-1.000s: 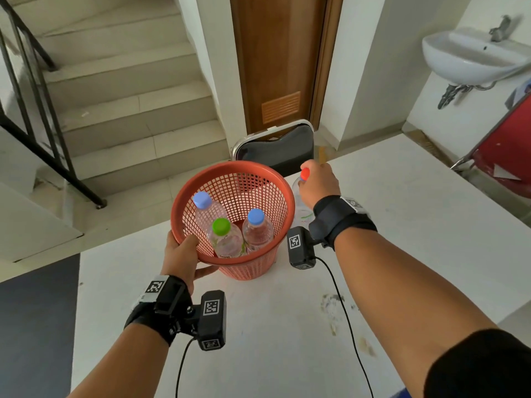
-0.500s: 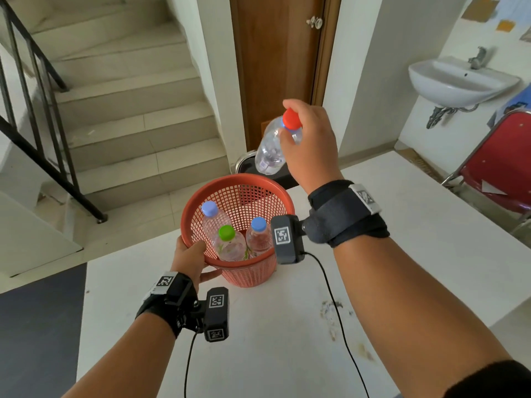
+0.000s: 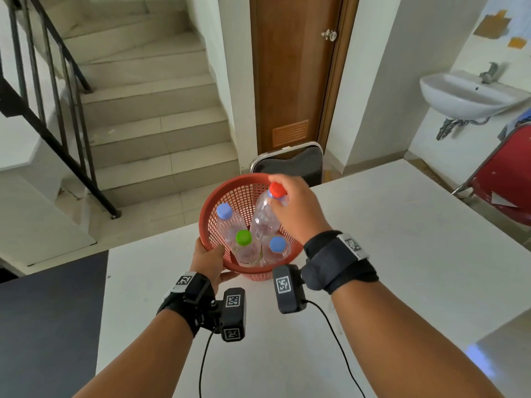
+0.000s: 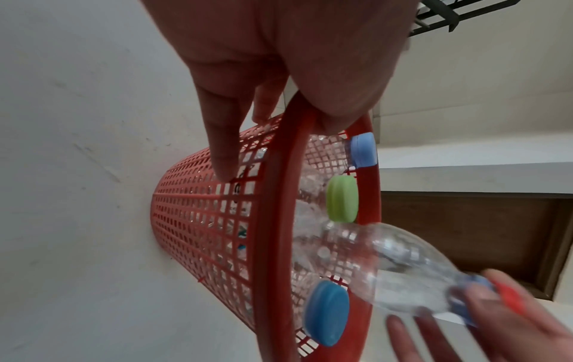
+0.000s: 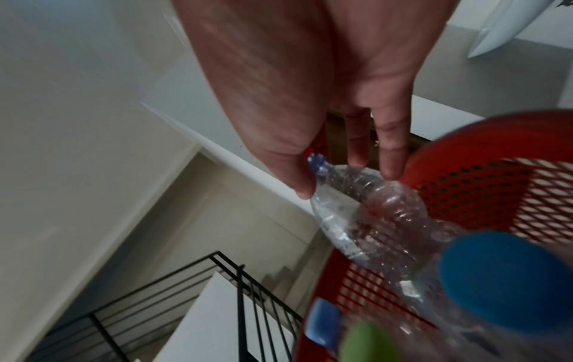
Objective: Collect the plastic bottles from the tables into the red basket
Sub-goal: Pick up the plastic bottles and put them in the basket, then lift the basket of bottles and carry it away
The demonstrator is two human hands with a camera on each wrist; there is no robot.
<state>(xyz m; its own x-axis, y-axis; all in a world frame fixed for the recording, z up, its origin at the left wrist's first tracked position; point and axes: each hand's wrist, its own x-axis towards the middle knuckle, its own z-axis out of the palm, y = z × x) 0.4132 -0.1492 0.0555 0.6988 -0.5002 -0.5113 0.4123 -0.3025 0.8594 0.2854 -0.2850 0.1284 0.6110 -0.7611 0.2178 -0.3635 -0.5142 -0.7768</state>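
A red mesh basket (image 3: pixel 244 193) stands on the white table (image 3: pixel 388 254). My left hand (image 3: pixel 208 259) grips its near rim, thumb inside and fingers on the outer wall (image 4: pixel 210 220). Inside stand three clear bottles: two with blue caps (image 3: pixel 224 211) (image 3: pixel 277 244), one with a green cap (image 3: pixel 243 237). My right hand (image 3: pixel 296 208) pinches the neck of a clear red-capped bottle (image 3: pixel 265 219) between thumb and fingers. That bottle (image 5: pixel 366 210) tilts with its base down among the others and its cap above the rim.
A black chair back (image 3: pixel 290 165) stands just behind the table's far edge, before a wooden door (image 3: pixel 290 67). A red chair (image 3: pixel 505 179) and a wall sink (image 3: pixel 465 93) are at the right. Stairs (image 3: pixel 149 110) with a black railing rise at the left.
My right hand lifted the red-capped bottle off the table beside the basket, raised it high, then brought it down into the basket. My left hand kept its grip on the rim.
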